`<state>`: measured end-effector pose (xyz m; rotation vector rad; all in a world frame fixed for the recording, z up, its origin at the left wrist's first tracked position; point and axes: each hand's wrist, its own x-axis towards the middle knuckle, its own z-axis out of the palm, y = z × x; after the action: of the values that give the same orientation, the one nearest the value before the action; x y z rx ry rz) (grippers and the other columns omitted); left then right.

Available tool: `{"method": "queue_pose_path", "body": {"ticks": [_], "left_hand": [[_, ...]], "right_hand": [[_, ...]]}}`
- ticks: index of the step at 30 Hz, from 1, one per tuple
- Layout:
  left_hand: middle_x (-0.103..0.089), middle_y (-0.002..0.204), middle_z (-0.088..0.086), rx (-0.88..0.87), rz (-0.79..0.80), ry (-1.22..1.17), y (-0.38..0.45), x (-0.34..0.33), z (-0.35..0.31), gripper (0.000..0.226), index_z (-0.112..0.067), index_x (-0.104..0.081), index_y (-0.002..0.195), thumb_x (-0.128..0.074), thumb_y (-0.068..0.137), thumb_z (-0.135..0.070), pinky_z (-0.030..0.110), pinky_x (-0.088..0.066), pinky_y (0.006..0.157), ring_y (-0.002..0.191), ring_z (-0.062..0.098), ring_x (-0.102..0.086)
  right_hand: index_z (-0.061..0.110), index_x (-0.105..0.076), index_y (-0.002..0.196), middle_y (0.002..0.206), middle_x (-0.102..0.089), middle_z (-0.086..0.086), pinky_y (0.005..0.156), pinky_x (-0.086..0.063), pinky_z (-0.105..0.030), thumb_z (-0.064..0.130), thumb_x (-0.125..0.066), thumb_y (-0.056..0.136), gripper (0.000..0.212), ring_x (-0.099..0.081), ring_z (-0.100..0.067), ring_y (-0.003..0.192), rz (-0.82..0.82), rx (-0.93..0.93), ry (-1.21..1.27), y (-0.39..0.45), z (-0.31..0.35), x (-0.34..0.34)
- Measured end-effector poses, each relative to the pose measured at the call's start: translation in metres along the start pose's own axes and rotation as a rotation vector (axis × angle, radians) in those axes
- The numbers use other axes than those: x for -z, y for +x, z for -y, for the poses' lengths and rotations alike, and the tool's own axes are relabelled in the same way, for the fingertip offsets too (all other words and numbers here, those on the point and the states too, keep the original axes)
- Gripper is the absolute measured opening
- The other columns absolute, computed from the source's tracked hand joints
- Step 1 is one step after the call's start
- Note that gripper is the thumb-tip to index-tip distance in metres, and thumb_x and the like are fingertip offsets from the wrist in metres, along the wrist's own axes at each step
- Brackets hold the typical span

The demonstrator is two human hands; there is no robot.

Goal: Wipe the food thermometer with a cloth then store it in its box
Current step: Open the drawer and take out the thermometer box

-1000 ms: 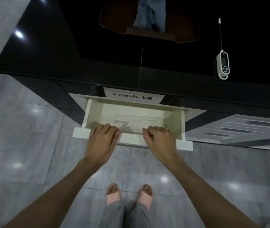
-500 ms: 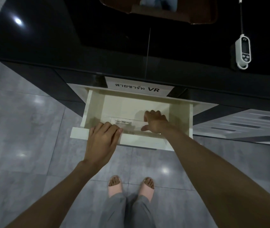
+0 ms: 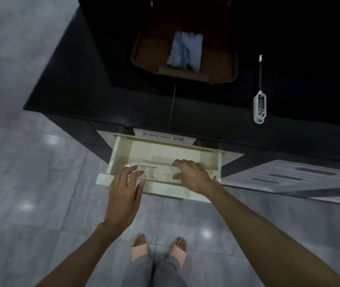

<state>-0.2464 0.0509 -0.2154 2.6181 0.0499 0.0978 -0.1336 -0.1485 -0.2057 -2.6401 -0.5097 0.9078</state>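
A white food thermometer point(image 3: 260, 106) with a long thin probe lies on the black countertop at the right. A pale blue cloth point(image 3: 185, 51) sits in a brown tray point(image 3: 223, 75) further back. Below the counter a cream drawer point(image 3: 121, 150) stands pulled out. Inside it lies a clear, labelled thermometer box point(image 3: 156, 170). My right hand point(image 3: 192, 176) grips the right end of that box. My left hand point(image 3: 124, 190) hovers over the drawer's front edge with fingers spread, its fingertips at the box's left end.
The drawer front carries a white label with "VR" point(image 3: 163, 137). A white louvred panel point(image 3: 289, 177) juts out at the right below the counter. Grey floor tiles point(image 3: 30, 183) and my feet in pink slippers point(image 3: 158, 247) lie below.
My right hand has closed on the box's right end in the drawer. My left hand has lifted off the drawer front and opened. The view shifted, bringing the tray and cloth into sight.
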Motion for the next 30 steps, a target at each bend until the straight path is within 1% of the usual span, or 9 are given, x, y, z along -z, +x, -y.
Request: {"method": "queue_pose_path", "body": {"ticks": [4,7,13,17,19,22,24,27,30], "left_hand": [[-0.045,0.138,0.005,0.052,-0.082,-0.066,-0.003,0.037,-0.037,0.035,-0.016,-0.05,0.126,-0.042,0.095,-0.029,0.038,-0.036,0.105,0.129,0.021,-0.038],[-0.039,0.141,0.005,0.059,-0.167,-0.124,0.011,0.065,-0.063,0.036,-0.015,-0.045,0.13,-0.046,0.095,-0.023,0.036,-0.032,0.106,0.131,0.021,-0.035],[-0.039,0.14,0.009,0.036,-0.249,-0.152,0.075,0.102,-0.084,0.037,-0.012,-0.042,0.13,-0.051,0.094,-0.014,0.043,-0.036,0.108,0.13,0.023,-0.036],[-0.036,0.145,0.011,-0.006,-0.142,-0.062,0.122,0.102,-0.069,0.041,-0.009,-0.042,0.132,-0.051,0.094,-0.018,0.047,-0.036,0.109,0.136,0.027,-0.031],[-0.029,0.152,0.012,-0.037,-0.027,-0.014,0.138,0.098,-0.059,0.046,-0.009,-0.037,0.139,-0.046,0.096,-0.024,0.047,-0.022,0.118,0.144,0.029,-0.019],[-0.003,0.161,0.004,-0.081,0.202,0.086,0.151,0.092,-0.05,0.063,-0.014,-0.015,0.151,-0.019,0.096,-0.045,0.036,0.005,0.118,0.147,0.021,0.011],[0.01,0.16,-0.001,-0.103,0.31,0.149,0.155,0.088,-0.047,0.073,-0.018,-0.005,0.152,-0.002,0.088,-0.053,0.04,0.007,0.119,0.142,0.016,0.022],[0.007,0.16,-0.002,-0.075,0.323,0.109,0.155,0.088,-0.05,0.075,-0.02,-0.011,0.152,0.001,0.086,-0.054,0.04,0.003,0.119,0.141,0.013,0.022],[-0.001,0.161,0.002,-0.05,0.255,0.038,0.152,0.09,-0.056,0.067,-0.017,-0.022,0.15,-0.01,0.092,-0.049,0.038,0.002,0.118,0.144,0.015,0.015]], "right_hand": [[0.027,-0.045,0.133,0.138,-0.054,-0.005,0.103,-0.034,-0.039,0.028,-0.055,0.096,0.039,-0.047,-0.027,0.126,-0.067,0.123,0.106,-0.047,0.025,0.063],[0.028,-0.041,0.119,0.126,-0.061,-0.002,0.096,-0.041,-0.042,0.027,-0.058,0.094,0.03,-0.055,-0.028,0.115,-0.155,0.206,0.171,-0.065,0.037,0.119],[0.024,-0.046,0.114,0.124,-0.061,0.001,0.096,-0.037,-0.041,0.027,-0.06,0.092,0.026,-0.054,-0.022,0.12,-0.311,0.197,0.104,-0.03,0.041,0.19],[0.024,-0.051,0.118,0.125,-0.057,0.001,0.098,-0.033,-0.04,0.028,-0.062,0.09,0.03,-0.053,-0.021,0.118,-0.313,0.148,0.067,0.008,0.037,0.195],[0.023,-0.052,0.121,0.126,-0.054,0.0,0.099,-0.032,-0.039,0.027,-0.061,0.09,0.033,-0.052,-0.021,0.118,-0.31,0.139,0.061,0.021,0.035,0.191],[0.019,-0.052,0.132,0.131,-0.05,-0.004,0.104,-0.034,-0.041,0.025,-0.058,0.093,0.04,-0.046,-0.024,0.122,-0.322,0.133,0.016,0.03,0.028,0.181],[0.013,-0.051,0.137,0.134,-0.05,-0.007,0.104,-0.037,-0.041,0.024,-0.057,0.095,0.044,-0.045,-0.027,0.121,-0.374,0.166,-0.026,0.03,0.025,0.172],[0.008,-0.057,0.132,0.133,-0.054,-0.009,0.099,-0.039,-0.04,0.028,-0.065,0.09,0.047,-0.049,-0.028,0.12,-0.499,0.2,-0.084,0.022,0.022,0.16],[0.005,-0.062,0.124,0.135,-0.053,-0.012,0.1,-0.042,-0.045,0.023,-0.069,0.086,0.042,-0.048,-0.031,0.124,-0.499,0.172,-0.167,0.015,0.021,0.154]]}}
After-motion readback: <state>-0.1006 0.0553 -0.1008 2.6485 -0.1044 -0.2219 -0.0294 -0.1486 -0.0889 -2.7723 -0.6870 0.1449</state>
